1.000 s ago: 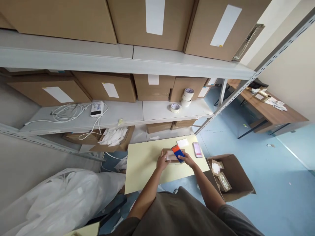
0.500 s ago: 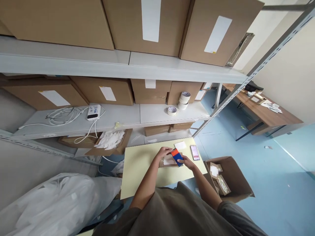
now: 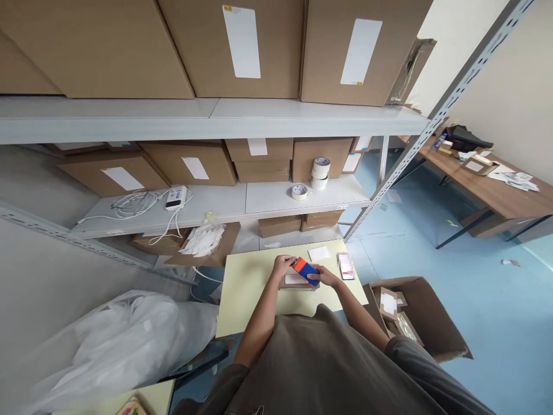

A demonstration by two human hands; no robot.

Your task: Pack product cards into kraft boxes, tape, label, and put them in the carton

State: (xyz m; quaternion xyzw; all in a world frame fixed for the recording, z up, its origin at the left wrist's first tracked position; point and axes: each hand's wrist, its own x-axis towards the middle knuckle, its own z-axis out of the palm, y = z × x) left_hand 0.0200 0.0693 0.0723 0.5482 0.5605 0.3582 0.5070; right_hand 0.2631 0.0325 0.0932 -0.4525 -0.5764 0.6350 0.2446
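My right hand (image 3: 325, 276) grips the blue lower end of a small flat blue and orange box (image 3: 306, 271), thumb across its face. At the orange end, the fingers of my left hand (image 3: 283, 265) are closed in a pinch; something small and dark shows at their tips, too small to name. Directly beneath the held box lies a cardboard parcel (image 3: 295, 279) with a white label, on a pale yellow table (image 3: 246, 288). A white sheet of paper (image 3: 318, 253) and a phone (image 3: 346, 266) with its screen lit lie to the right.
Behind the table stands a metal shelf (image 3: 216, 204) with large cartons, tape rolls (image 3: 320, 173), and a power strip (image 3: 176, 197) with cable. An open carton (image 3: 436, 323) holding parcels is at right, a white plastic bag (image 3: 125, 340) at left, a wooden desk (image 3: 488, 190) far right.
The camera view has shifted, bringing more of the wooden desk into sight. The blue and orange box is tilted closer to level, with both hands still at its ends.
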